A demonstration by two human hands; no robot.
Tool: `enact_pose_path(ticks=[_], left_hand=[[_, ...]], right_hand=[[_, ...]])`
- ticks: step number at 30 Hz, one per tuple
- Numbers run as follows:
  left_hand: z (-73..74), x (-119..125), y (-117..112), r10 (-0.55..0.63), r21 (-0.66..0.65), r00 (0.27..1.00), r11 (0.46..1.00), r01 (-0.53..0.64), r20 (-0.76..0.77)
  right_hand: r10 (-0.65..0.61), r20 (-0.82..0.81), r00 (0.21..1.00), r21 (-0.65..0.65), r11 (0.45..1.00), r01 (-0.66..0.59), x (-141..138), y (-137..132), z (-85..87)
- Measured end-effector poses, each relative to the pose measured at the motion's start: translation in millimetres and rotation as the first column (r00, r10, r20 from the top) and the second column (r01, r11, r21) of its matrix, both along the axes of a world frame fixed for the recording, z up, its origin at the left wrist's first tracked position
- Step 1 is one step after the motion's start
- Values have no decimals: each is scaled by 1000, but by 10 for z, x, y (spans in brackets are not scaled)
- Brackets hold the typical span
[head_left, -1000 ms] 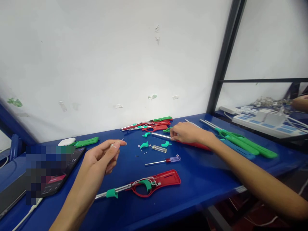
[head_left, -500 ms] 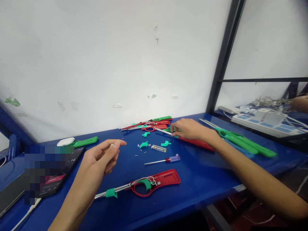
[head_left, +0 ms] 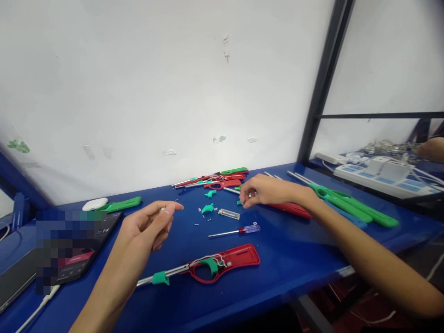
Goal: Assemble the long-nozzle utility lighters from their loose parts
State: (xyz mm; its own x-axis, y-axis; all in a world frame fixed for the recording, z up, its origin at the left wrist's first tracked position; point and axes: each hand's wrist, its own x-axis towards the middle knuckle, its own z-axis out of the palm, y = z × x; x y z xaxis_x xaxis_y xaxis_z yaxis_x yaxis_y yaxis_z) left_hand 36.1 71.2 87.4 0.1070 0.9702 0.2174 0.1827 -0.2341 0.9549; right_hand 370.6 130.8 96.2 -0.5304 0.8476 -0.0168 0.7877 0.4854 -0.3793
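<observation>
My left hand (head_left: pixel 145 231) is raised over the table with thumb and forefinger pinched on a tiny whitish piece (head_left: pixel 163 209), too small to name. My right hand (head_left: pixel 262 189) is closed at its fingertips on a small green plastic part (head_left: pixel 239 202), mostly hidden by the fingers. Beneath that hand lies a red lighter handle (head_left: pixel 291 209). Close by are a clear fuel tank (head_left: pixel 229 213), a curved green trigger (head_left: pixel 207 208) and a screwdriver (head_left: pixel 239 231). An opened red gas lighter (head_left: pixel 239 256), its white wires showing, lies in front.
More red lighters (head_left: pixel 222 184) lie along the wall. Green lighters (head_left: pixel 357 206) are at the right. A phone (head_left: pixel 83 259), a white case (head_left: pixel 95 204) and a green handle half (head_left: pixel 121 204) lie left. Beyond the black post (head_left: pixel 322 83) are power strips (head_left: pixel 385 173) and another person's hand (head_left: pixel 430 150).
My right hand has come down and slightly left from the lighter to the small green part, which has shifted from its spot into the fingertips. My left hand has stayed nearly still.
</observation>
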Motion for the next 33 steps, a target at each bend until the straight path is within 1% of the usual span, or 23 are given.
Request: enact_pose_path(ticks=[2,4,6,8,13,17,22,26,29,33], left_hand=[[-18,-24,25,-13,0,1000,1000,13,-10],[-29,-36,37,-9,5,1000,1000,9,-14],[-34,-39,38,-13,6,1000,1000,13,-13],[-36,-38,35,-17,1,1000,1000,17,-9],[-38,-32,32,-20,-12,1000,1000,20,-14],[-59,-41,53,-25,-7,999,1000,25,-21],[-112,-78,95,-33,-56,999,998,32,-18],[-139,-90,115,-37,-82,999,996,36,-3],[-140,-81,116,-40,-77,999,996,42,29],[-126,-63,103,-58,-76,997,995,62,51]], right_hand=[[65,-13,998,-140,988,-66,32,-31,16],[121,-35,992,-259,957,-126,49,-47,4],[149,-62,987,-326,931,-161,50,-47,-25],[160,-81,984,-353,918,-179,34,-38,-54],[156,-84,984,-340,924,-176,-27,-22,-83],[139,-94,986,-302,940,-161,1,-12,-54],[92,-215,972,-242,960,-144,30,-35,5],[82,-288,954,-188,972,-141,-36,-52,-10],[92,-274,957,-162,977,-140,-55,-49,-31],[126,-222,967,-160,973,-164,-82,-55,-54]])
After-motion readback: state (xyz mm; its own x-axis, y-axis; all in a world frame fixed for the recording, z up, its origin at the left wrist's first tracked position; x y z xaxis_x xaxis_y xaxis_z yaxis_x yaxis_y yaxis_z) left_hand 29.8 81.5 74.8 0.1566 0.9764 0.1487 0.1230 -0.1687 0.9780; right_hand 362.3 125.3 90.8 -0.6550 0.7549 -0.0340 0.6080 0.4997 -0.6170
